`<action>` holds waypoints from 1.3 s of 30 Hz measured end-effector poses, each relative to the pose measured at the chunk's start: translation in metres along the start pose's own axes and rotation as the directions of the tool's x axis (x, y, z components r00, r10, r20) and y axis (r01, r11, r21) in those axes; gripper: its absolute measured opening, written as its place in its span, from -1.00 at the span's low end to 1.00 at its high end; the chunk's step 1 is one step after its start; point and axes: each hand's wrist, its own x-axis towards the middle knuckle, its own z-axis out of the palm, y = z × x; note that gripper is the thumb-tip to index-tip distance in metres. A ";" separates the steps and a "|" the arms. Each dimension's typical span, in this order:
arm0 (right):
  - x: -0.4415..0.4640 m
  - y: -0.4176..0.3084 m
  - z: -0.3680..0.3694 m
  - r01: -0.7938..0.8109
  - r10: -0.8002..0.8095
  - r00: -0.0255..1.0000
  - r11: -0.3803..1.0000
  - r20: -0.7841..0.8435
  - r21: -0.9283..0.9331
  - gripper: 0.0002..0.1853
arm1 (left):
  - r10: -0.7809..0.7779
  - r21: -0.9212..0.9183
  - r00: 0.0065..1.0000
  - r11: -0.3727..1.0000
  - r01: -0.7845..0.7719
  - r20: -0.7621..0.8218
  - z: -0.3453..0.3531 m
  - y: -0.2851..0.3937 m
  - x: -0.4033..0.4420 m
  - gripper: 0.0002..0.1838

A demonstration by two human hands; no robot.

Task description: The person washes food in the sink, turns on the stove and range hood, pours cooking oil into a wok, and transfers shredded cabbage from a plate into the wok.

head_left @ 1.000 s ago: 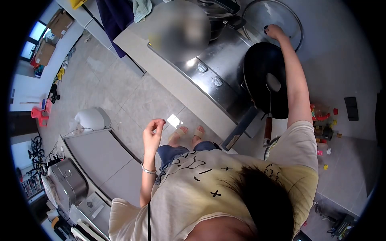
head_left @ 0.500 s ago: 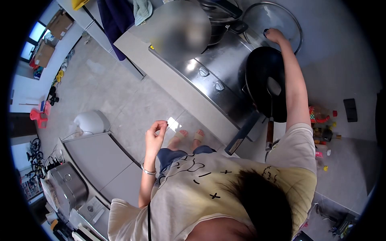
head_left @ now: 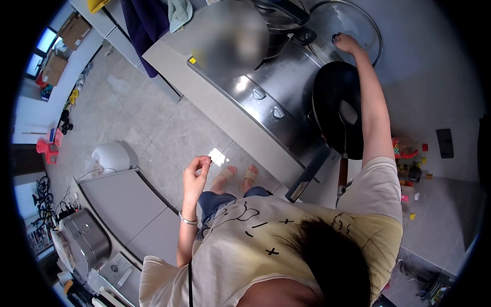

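Observation:
My right hand [head_left: 346, 43] reaches over the stove, its fingers closed on the dark knob of a round glass lid [head_left: 355, 23]. The lid has a metal rim and stands near the wall behind the cooker. Below my right forearm is a black wok [head_left: 327, 97] with a long handle. A spatula [head_left: 348, 112] with a wooden grip rests in it. My left hand [head_left: 194, 176], with a bracelet at the wrist, is raised in front of my body over the floor. Its fingertips are pinched together; whether they hold something small cannot be made out.
A steel gas stove [head_left: 245, 97] with two visible knobs fills the counter. A dark pot [head_left: 279, 38] stands at its far end, beside a blurred round area. Bottles [head_left: 406, 148] line the wall at right. A rice cooker [head_left: 87, 235] sits on the left-hand counter.
The view has shifted very slightly. My right hand and the lid appear a few pixels further left; both hands keep their pose.

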 end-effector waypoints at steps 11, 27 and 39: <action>-0.041 -0.014 -0.018 0.039 -0.039 0.996 0.999 -0.079 -0.006 -0.48 | 0.056 0.035 0.998 0.998 -0.056 0.015 0.002 0.007 0.007 -0.82; -0.320 -0.098 -0.113 0.170 -0.095 0.837 0.981 -0.538 0.091 -0.79 | 0.197 0.006 0.954 0.979 -0.203 0.226 -0.011 0.001 0.041 -0.83; -0.532 -0.211 -0.041 -0.308 0.528 0.529 0.849 -0.664 0.430 -0.90 | 0.275 -0.018 0.796 0.949 -0.316 0.539 0.015 0.021 0.074 -0.83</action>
